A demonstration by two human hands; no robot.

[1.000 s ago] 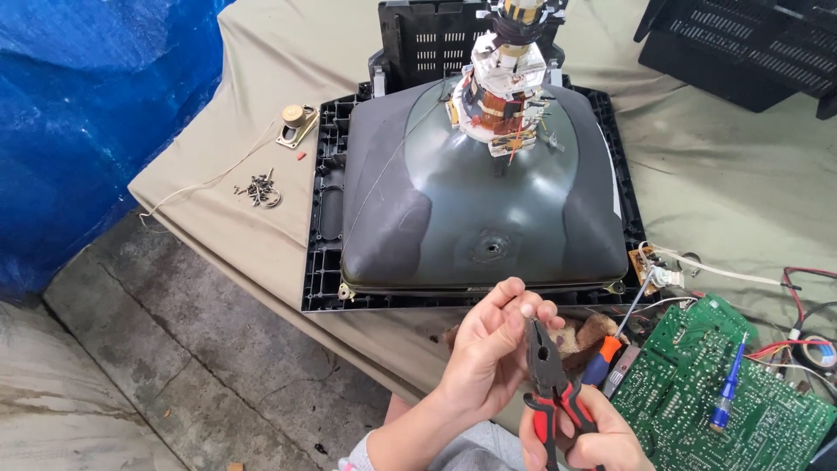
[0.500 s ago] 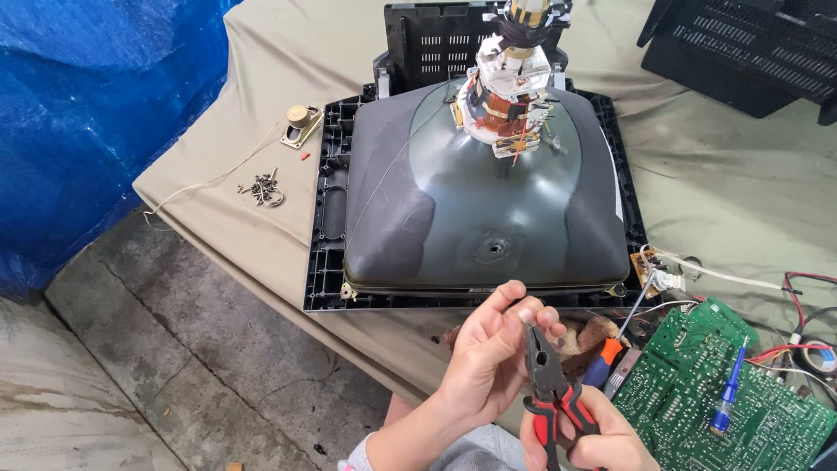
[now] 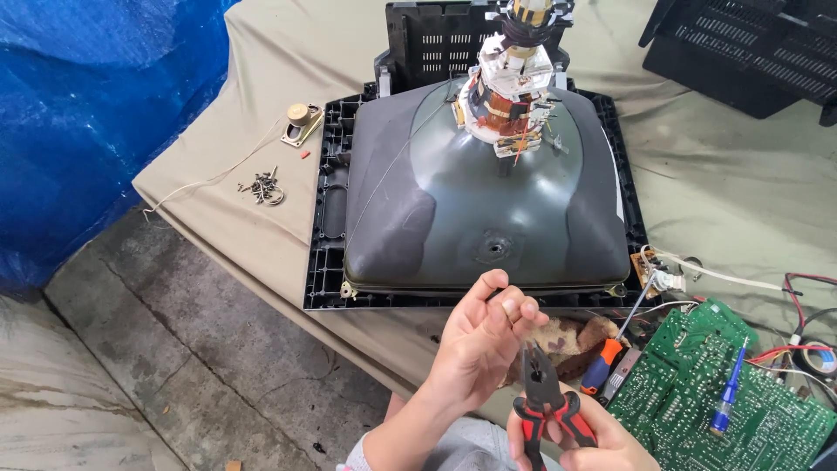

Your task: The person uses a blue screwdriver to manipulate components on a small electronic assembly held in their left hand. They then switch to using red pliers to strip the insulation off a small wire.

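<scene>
In front of the tube (image 3: pixel 488 201), our left hand (image 3: pixel 479 344) pinches something tiny, fingers closed; our right hand (image 3: pixel 580 440) grips the pliers (image 3: pixel 545 406), nose up beside it.

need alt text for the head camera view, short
A person's right hand grips red-and-black pliers beside the raised left hand, in front of a bare picture tube lying face down in its black frame on a tan cloth, with a green circuit board at right.

Head view, steeply down, close.
</scene>
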